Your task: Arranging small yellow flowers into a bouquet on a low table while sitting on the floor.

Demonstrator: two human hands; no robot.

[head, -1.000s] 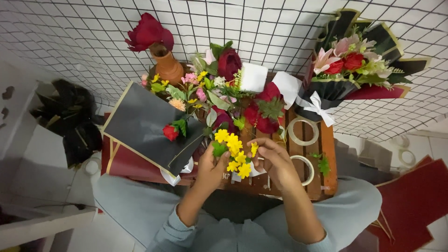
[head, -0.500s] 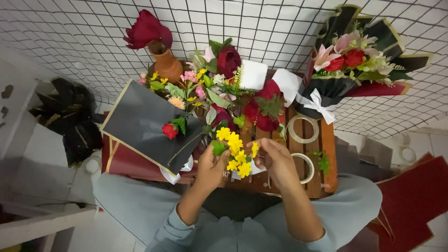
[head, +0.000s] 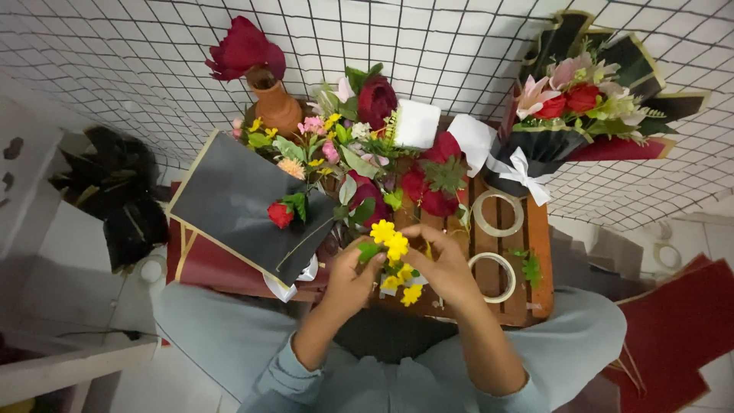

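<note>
- Seen from above, a person seated at a small wooden slatted table (head: 527, 298) works a sprig of yellow artificial flowers (head: 391, 246) between both hands.
- The left hand (head: 348, 279) has its fingers closed on the sprig's green stem and leaves, low on the bunch.
- The right hand (head: 443, 264) curls over from the other side, fingertips pinched near the yellow blooms; exactly what they grip is hidden.
- The sprig is held just above the table's near edge, in front of a heap of mixed artificial flowers (head: 359, 153).
- A sheet of black wrapping paper with a gold edge (head: 229, 203) lies to the left, a small red rose (head: 280, 214) resting on it.
- Two tape rolls (head: 497, 214) sit on the right of the table; a finished black-wrapped bouquet (head: 581, 107) lies beyond.
- The step appears to be shaping or separating the yellow sprig; the next move likely calls for a steady hold on the stem.
</note>
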